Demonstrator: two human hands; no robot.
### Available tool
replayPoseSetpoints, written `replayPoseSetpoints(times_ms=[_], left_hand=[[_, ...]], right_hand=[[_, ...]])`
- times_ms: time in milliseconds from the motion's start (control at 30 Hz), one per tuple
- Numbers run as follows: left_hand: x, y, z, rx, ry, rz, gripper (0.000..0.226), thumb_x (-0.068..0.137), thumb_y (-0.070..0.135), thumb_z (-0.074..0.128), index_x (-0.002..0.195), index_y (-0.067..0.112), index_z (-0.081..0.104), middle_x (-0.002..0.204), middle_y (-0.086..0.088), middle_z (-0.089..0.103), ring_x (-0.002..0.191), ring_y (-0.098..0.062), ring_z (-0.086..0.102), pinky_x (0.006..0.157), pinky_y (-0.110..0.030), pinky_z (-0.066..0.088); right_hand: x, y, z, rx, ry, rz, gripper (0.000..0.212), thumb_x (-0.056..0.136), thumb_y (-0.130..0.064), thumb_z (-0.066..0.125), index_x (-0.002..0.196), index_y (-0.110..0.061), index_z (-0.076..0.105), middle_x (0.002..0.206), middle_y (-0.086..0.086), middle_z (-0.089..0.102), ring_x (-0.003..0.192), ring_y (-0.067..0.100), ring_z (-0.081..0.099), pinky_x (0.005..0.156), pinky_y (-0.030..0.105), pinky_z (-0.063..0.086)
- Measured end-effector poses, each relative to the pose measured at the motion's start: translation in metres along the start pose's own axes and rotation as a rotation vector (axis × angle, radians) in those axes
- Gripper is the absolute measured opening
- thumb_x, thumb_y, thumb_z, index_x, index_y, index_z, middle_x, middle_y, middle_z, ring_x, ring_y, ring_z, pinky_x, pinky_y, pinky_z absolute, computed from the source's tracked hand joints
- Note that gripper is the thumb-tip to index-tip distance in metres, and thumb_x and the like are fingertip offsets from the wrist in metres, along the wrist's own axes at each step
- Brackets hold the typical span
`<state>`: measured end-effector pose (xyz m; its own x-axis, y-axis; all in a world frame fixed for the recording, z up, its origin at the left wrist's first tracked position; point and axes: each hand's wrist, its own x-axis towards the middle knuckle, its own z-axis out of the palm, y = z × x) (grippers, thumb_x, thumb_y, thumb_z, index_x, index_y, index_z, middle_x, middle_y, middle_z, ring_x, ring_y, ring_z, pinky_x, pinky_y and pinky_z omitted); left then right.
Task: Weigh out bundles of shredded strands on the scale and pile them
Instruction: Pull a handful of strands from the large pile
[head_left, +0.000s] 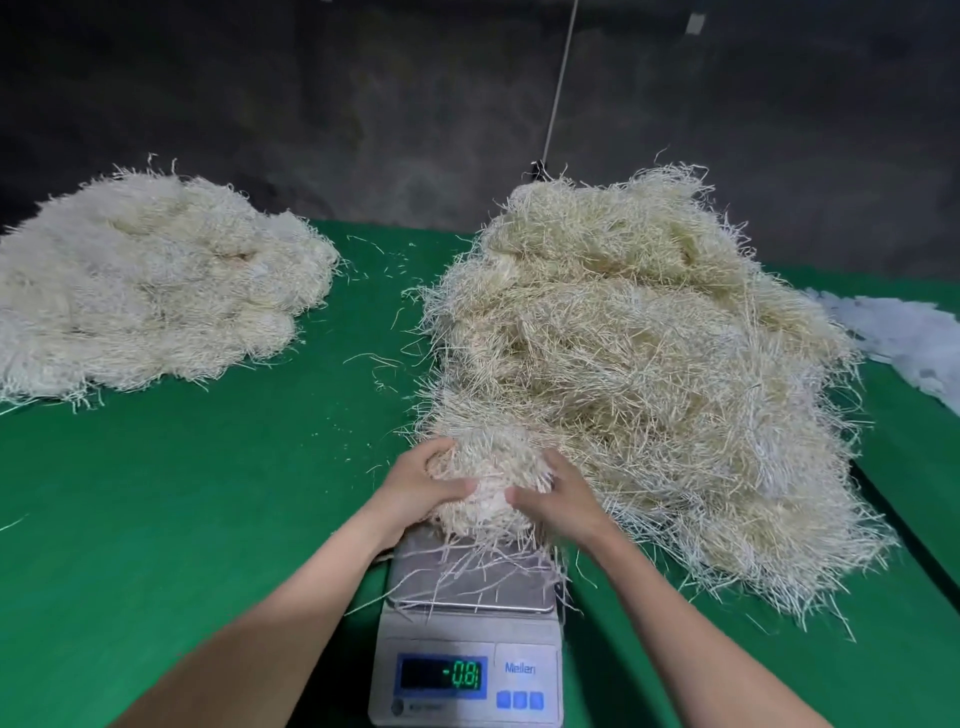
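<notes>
A pale bundle of shredded strands (488, 475) is held just above the back edge of the scale's steel pan (467, 582). My left hand (421, 488) grips its left side and my right hand (553, 499) grips its right side, thumbs toward each other. Loose strand ends hang down onto the pan. The white digital scale (467, 675) stands at the near edge of the table and its green display reads -0.81. A big loose heap of yellowish strands (649, 374) lies right behind and to the right. A pile of whiter bundles (150, 291) sits at the far left.
The table is covered in green cloth (182, 493) with stray strands scattered between the two piles. Crumpled pale plastic sheeting (909, 338) lies at the far right edge. A dark wall stands behind, with a thin cord (558, 88) running down to the table.
</notes>
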<state>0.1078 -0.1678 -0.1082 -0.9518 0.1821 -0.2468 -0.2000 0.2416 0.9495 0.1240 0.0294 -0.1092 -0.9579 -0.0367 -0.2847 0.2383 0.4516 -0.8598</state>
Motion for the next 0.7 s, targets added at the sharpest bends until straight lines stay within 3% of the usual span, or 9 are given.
replayPoseSetpoints(times_ms=[100,200,300,367,467,567,700], left_hand=[[-0.003,-0.015,0.000,0.154,0.084,0.031,0.057,0.077,0.023,0.077,0.130,0.017,0.054,0.141,-0.001,0.049,0.121,-0.008,0.043,0.108,-0.032,0.028],[-0.008,-0.025,0.003,0.310,0.183,0.010,0.048,0.076,0.040,0.076,0.119,0.024,0.062,0.131,0.007,0.057,0.119,-0.011,0.051,0.111,-0.040,0.026],[-0.018,-0.029,0.005,0.531,0.289,0.000,0.041,0.075,0.052,0.072,0.112,0.035,0.064,0.128,0.016,0.057,0.124,-0.013,0.045,0.098,-0.033,0.020],[-0.025,-0.031,0.005,0.600,0.321,0.003,0.042,0.074,0.055,0.071,0.111,0.037,0.063,0.130,0.015,0.055,0.126,-0.014,0.040,0.094,-0.033,0.019],[-0.035,-0.030,0.002,0.532,0.344,0.000,0.050,0.071,0.052,0.075,0.116,0.039,0.058,0.130,0.013,0.051,0.124,-0.015,0.038,0.091,-0.030,0.022],[-0.043,-0.024,-0.006,0.344,0.310,0.000,0.055,0.071,0.038,0.080,0.120,0.036,0.055,0.128,0.012,0.052,0.121,-0.016,0.045,0.104,-0.039,0.034],[-0.051,-0.008,-0.011,0.292,0.322,0.080,0.034,0.082,0.020,0.071,0.114,0.028,0.062,0.122,0.009,0.059,0.100,-0.005,0.052,0.082,-0.020,0.039]], right_hand=[[-0.004,0.016,0.000,-0.137,0.029,-0.013,0.081,0.080,-0.036,0.072,0.146,-0.017,0.028,0.153,0.006,0.026,0.137,0.023,0.031,0.106,0.032,0.029],[-0.008,0.020,0.002,-0.192,0.065,-0.068,0.072,0.082,-0.033,0.071,0.143,-0.019,0.035,0.150,0.006,0.032,0.133,0.025,0.038,0.103,0.030,0.035],[-0.015,0.025,0.009,-0.163,0.048,-0.116,0.065,0.081,-0.030,0.072,0.138,-0.022,0.040,0.142,0.007,0.044,0.121,0.031,0.051,0.094,0.024,0.046],[-0.018,0.028,0.012,-0.221,0.034,-0.139,0.066,0.082,-0.033,0.071,0.139,-0.024,0.039,0.137,0.009,0.048,0.126,0.031,0.046,0.100,0.023,0.042],[-0.019,0.033,0.010,-0.434,0.072,-0.215,0.066,0.083,-0.041,0.066,0.141,-0.024,0.038,0.143,0.003,0.039,0.134,0.022,0.031,0.112,0.044,0.025],[-0.019,0.031,0.008,-0.429,0.119,-0.280,0.057,0.084,-0.040,0.066,0.135,-0.022,0.047,0.138,0.002,0.042,0.130,0.019,0.033,0.110,0.046,0.025],[-0.021,0.028,0.014,-0.576,0.094,-0.298,0.052,0.089,-0.044,0.057,0.136,-0.023,0.047,0.132,0.002,0.049,0.125,0.020,0.039,0.107,0.040,0.027]])
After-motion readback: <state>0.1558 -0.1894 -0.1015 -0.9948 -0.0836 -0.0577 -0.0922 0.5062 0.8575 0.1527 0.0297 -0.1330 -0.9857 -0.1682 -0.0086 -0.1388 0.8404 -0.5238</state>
